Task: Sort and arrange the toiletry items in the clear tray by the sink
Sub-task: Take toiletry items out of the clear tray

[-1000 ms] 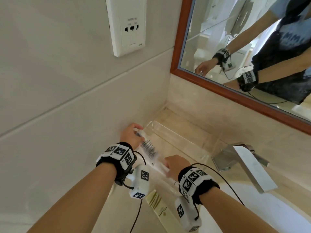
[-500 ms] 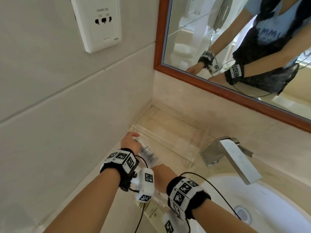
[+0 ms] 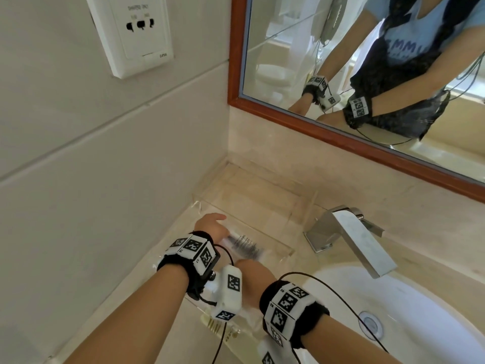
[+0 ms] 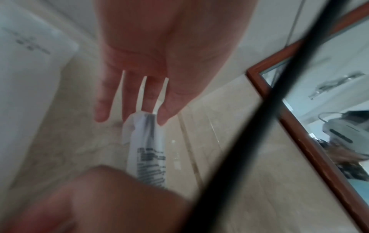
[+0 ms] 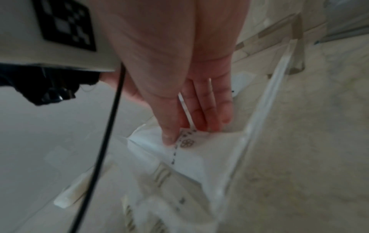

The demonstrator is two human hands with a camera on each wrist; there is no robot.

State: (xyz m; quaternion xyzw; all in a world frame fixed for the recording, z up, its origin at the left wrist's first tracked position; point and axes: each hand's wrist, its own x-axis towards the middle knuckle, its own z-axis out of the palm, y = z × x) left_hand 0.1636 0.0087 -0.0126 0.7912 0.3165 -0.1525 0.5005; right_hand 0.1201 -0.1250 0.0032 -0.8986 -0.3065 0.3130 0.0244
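Note:
A clear acrylic tray (image 3: 286,252) lies on the counter against the tiled wall, left of the tap. Inside it lies a long white wrapped packet (image 3: 244,245) with black print. My left hand (image 3: 212,227) is at its far end. In the left wrist view the left hand (image 4: 129,100) has straight fingers, whose tips touch the packet (image 4: 147,149). My right hand (image 3: 252,277) is at the near end. In the right wrist view the right hand (image 5: 189,126) pinches the packet's white end (image 5: 187,143) between thumb and fingers, beside the tray wall (image 5: 259,110).
A cream packet with striped print (image 3: 215,324) lies at the tray's near end, below my wrists. A steel tap (image 3: 349,240) and white basin (image 3: 420,298) are to the right. A framed mirror (image 3: 367,74) hangs behind, with a wall socket (image 3: 136,35) up left.
My head has turned right and down, bringing the basin into view. Both hands stay at the packet's two ends and have come lower toward the tray.

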